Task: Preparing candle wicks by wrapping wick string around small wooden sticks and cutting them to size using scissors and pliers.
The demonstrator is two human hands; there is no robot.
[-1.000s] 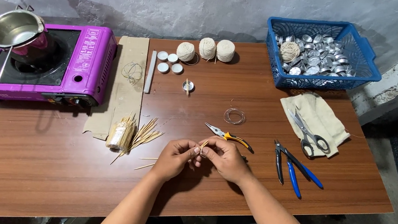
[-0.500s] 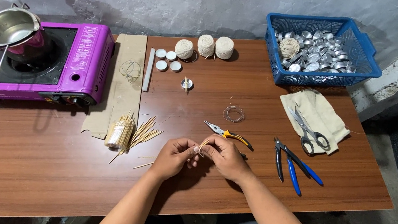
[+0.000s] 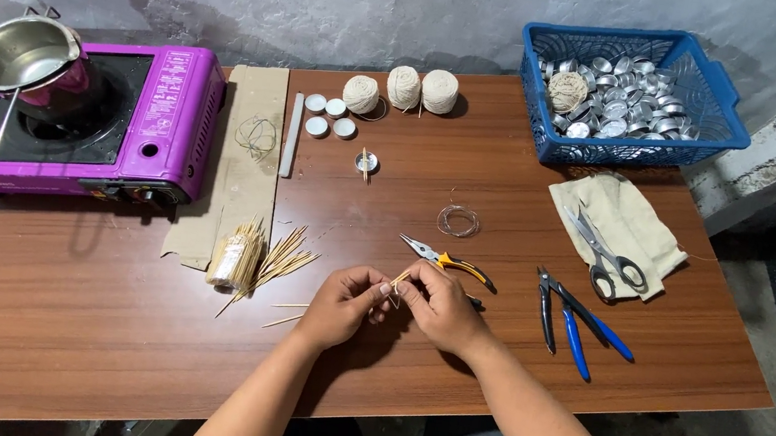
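Note:
My left hand (image 3: 340,305) and my right hand (image 3: 440,305) meet over the brown table (image 3: 78,328) near its front edge. Both pinch thin wooden sticks (image 3: 397,277) between their fingertips. A bundle of the same sticks (image 3: 240,259) lies just left of my left hand, with loose ones fanned beside it. Yellow-handled pliers (image 3: 447,263) lie right behind my right hand. A small coil of wire (image 3: 458,221) rests farther back.
A purple portable stove (image 3: 153,125) with a steel pot (image 3: 21,55) stands at the back left. Three balls of string (image 3: 402,90), small white discs (image 3: 329,116), a blue basket (image 3: 707,114) of metal cups, scissors (image 3: 603,249) on a cloth and blue pliers (image 3: 575,322) lie around.
The hands stay together on the sticks, with only small finger shifts. The view has moved slightly.

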